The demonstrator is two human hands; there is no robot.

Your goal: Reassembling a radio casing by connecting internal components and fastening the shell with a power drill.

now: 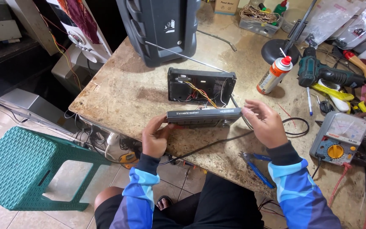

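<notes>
Grey oblong radio front shell [204, 117] is held on edge near the front edge of the worn stone table [119, 97], long axis left-right, ends pinched by the left hand [155, 138] and right hand [265, 123]. Black rear shell [201, 87] is stood just behind, linked by coloured wires. Bare table is seen left; tools are crowded right.
</notes>
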